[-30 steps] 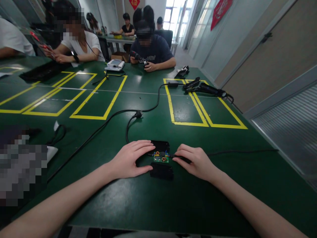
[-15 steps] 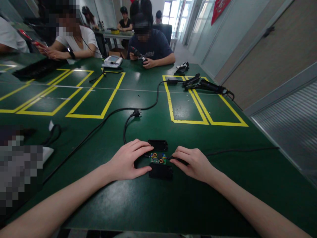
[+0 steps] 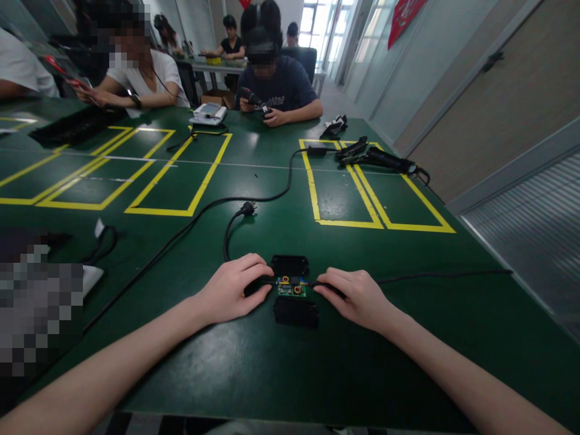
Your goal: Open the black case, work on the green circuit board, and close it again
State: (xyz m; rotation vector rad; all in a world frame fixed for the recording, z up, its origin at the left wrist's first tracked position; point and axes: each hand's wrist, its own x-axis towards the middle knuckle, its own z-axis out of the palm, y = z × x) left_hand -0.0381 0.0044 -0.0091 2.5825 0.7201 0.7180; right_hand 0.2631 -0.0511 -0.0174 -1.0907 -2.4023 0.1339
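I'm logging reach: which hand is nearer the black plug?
Left. The left hand is almost directly below the black plug in the picture; the right hand is lower too, but well off to its right.

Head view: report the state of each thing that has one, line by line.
Circuit board: uncovered.
Far black shell: detached.
Near black shell: detached.
Mains plug: unplugged.
Long cable: slack, curving.
Black device: lying down, power unclear.
Left hand: beside the circuit board, grip unclear.
Right hand: closed on the right cable.
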